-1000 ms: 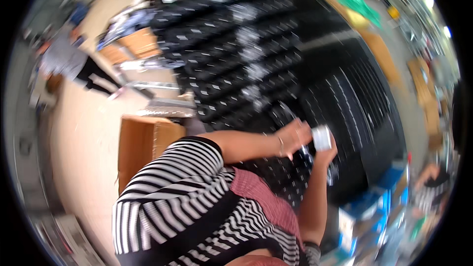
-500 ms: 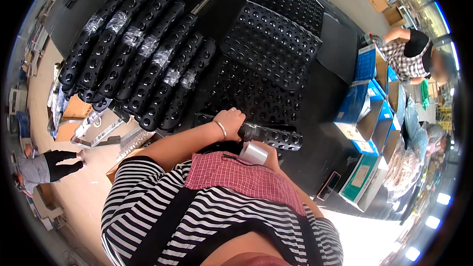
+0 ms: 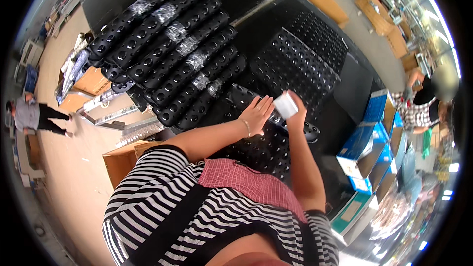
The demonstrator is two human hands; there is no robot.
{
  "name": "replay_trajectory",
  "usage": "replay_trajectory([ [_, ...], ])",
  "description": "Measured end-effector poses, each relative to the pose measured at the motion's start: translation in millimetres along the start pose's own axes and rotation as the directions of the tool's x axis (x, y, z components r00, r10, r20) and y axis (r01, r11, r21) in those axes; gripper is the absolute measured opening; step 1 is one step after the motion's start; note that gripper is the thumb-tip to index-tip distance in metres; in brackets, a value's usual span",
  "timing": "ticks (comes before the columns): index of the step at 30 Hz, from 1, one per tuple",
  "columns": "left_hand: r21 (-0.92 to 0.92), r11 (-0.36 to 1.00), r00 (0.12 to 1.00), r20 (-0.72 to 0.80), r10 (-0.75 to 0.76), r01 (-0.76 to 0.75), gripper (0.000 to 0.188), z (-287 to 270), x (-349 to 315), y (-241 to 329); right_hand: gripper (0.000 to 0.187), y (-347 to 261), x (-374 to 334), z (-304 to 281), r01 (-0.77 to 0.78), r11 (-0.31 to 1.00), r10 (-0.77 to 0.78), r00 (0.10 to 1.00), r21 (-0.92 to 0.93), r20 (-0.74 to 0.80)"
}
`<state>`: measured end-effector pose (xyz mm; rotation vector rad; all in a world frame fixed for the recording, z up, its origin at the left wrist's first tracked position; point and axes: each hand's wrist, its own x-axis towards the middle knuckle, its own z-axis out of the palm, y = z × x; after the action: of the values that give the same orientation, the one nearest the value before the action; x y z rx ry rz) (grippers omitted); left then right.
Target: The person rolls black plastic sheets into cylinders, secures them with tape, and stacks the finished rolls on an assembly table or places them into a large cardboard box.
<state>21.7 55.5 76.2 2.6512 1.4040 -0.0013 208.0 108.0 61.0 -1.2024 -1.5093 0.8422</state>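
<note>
A rolled black mat (image 3: 311,132) with shiny round bumps lies slantwise on the table before me, its middle partly hidden by my hands. My left hand (image 3: 256,116) presses on the roll, fingers stretched out, with a bracelet at the wrist. My right hand (image 3: 297,114) grips a roll of clear tape (image 3: 286,106) just above the mat roll, to the right of my left fingertips. Flat bumpy black mats (image 3: 298,59) lie beyond the roll, and part of another flat mat (image 3: 276,155) shows on the near side.
At the left is a pile of rolled black mats (image 3: 170,51), each banded with clear tape. Open blue boxes (image 3: 362,143) and a green-and-white box (image 3: 351,212) stand at the right. A cardboard box (image 3: 118,167) sits beside the table. One person stands far left, another at the right.
My right hand has swung from near my body up to the roll's far side with the tape. The mat roll is farther from me. My left hand has flattened from a curled hold.
</note>
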Motion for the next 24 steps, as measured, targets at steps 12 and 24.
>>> replay_trajectory([
  [12,-0.284,0.958,0.918,0.39,0.07,0.047,0.073,-20,-21,18,0.033,-46,-214,-40,-0.461,0.88,0.408,0.858,0.115,0.313],
  [24,-0.172,0.981,0.996,-0.025,0.09,-0.093,0.113,11,-33,28,0.041,26,-22,-26,-0.078,0.992,0.066,0.991,-0.096,-0.118],
])
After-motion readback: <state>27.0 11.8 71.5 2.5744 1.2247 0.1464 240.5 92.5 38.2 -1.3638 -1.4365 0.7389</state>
